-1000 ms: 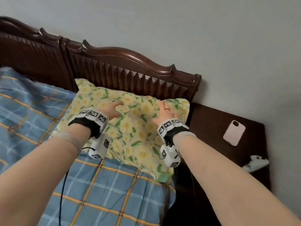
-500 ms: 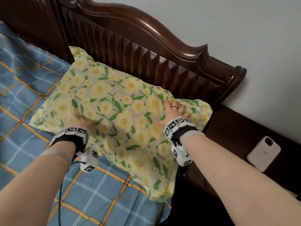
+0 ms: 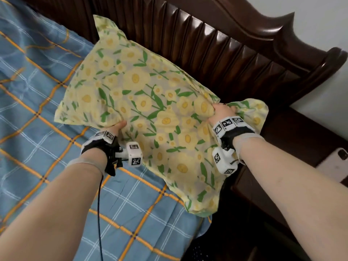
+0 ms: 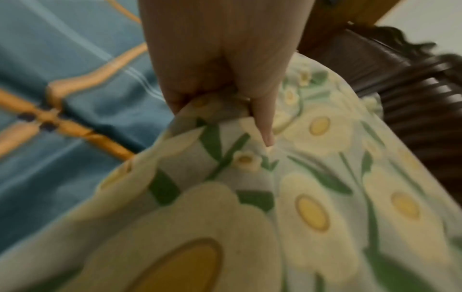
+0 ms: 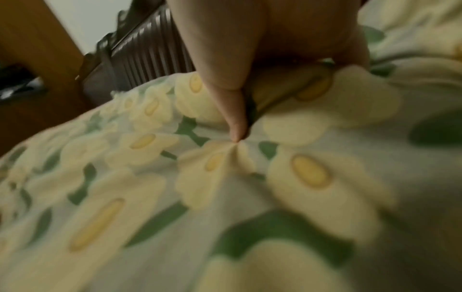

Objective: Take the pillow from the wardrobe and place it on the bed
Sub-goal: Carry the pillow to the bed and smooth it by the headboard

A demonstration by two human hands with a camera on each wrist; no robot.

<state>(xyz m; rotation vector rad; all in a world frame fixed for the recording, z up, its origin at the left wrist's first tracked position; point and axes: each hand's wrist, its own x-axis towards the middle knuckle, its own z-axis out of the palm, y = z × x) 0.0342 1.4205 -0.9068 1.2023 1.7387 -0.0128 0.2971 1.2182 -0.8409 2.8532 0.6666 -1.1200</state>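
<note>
Having lain flat a moment ago, the left hand (image 3: 114,129) and right hand (image 3: 222,113) now pinch the pillow (image 3: 143,102), probably straightening it on the bed (image 3: 37,91).

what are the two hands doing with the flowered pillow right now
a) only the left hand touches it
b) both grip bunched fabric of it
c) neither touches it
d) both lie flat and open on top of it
b: the left hand pinches the near edge of the pillow, and the right hand has a grip on a bunched fold near its right end; both wrist views show fingers curled on the fabric.
</note>
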